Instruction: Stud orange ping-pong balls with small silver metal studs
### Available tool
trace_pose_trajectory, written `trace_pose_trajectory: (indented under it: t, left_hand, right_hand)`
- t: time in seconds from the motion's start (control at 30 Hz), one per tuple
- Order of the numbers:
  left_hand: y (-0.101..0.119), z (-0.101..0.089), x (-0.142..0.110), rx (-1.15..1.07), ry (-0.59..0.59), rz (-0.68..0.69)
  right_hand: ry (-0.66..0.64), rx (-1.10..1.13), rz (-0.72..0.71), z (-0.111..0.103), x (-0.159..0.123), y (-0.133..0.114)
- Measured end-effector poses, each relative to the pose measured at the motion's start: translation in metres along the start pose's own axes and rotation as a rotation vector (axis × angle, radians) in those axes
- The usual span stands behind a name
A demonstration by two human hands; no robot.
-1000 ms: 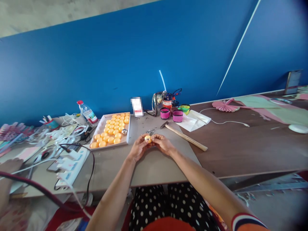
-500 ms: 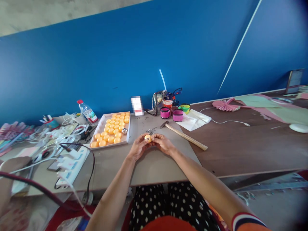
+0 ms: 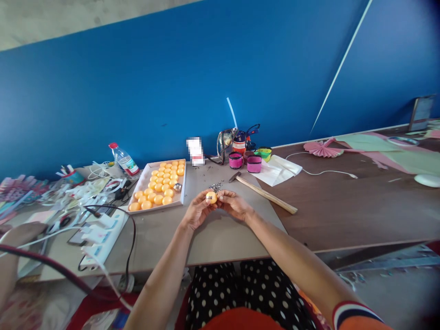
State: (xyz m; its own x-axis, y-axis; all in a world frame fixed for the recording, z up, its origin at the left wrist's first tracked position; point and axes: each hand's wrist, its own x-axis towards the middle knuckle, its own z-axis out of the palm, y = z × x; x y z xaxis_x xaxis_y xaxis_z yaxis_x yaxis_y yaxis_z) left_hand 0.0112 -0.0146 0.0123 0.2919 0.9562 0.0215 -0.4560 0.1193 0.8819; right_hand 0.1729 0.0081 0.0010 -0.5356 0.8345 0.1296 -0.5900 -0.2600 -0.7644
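Above the grey mat, an orange ball (image 3: 211,197) with a small shiny metal piece on its left side sits between my two hands. The fingers of my left hand (image 3: 198,211) are closed on it from the left and below. My right hand (image 3: 236,206) has its thumb and fingers pinched at the ball's right edge; its lower fingers are partly hidden. Just beyond my fingertips lies a small pile of metal pieces (image 3: 216,187). To the left, a shallow white tray (image 3: 183,183) holds rows of similar orange balls and one silvery ball (image 3: 178,187).
A hammer (image 3: 266,192) lies right of my hands, near pink bands (image 3: 254,164) and white paper (image 3: 283,169). Left are a bottle (image 3: 125,160), a power strip (image 3: 106,240) and loose cables. Another person's hand (image 3: 25,233) is at the far left.
The orange ball has turned slightly between my fingers, so the metal piece shows more to the left. At the far left, the other person's hand has shifted a little.
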Motion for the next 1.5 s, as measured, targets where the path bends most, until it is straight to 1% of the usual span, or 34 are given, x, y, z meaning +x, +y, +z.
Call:
trace_pose_trajectory:
  t: [0.23,0.4,0.5,0.73,0.87,1.03,1.3,1.5]
  left_hand:
    - [0.0006,0.0018,-0.0003,0.033,0.001,0.022]
    - [0.0004,0.0037,0.0002,0.053,0.035,0.048]
    - [0.0001,0.0043,0.0003,0.078,0.055,0.054]
    - [-0.0032,0.0029,0.0018,0.136,0.095,0.084]
    - [-0.0045,0.0022,0.0025,0.162,0.107,0.099]
    - [-0.0045,0.0020,0.0026,0.175,0.117,0.091]
    - [-0.0048,0.0013,0.0022,0.171,0.119,0.071]
    - [-0.0074,-0.0022,0.0038,0.188,0.140,0.070]
  right_hand:
    - [0.025,-0.060,-0.004,0.0007,0.0011,0.0024]
    - [0.086,-0.109,-0.036,0.0036,0.0012,0.0018]
    - [0.101,-0.133,-0.045,0.0042,0.0012,0.0013]
    - [0.104,-0.212,-0.053,0.0002,0.0034,0.0039]
    - [0.135,-0.260,-0.051,-0.0025,0.0046,0.0062]
    - [0.129,-0.263,-0.033,-0.0036,0.0046,0.0069]
    - [0.107,-0.189,-0.006,-0.0009,0.0030,0.0041]
    - [0.125,-0.191,0.011,-0.0017,0.0030,0.0042]
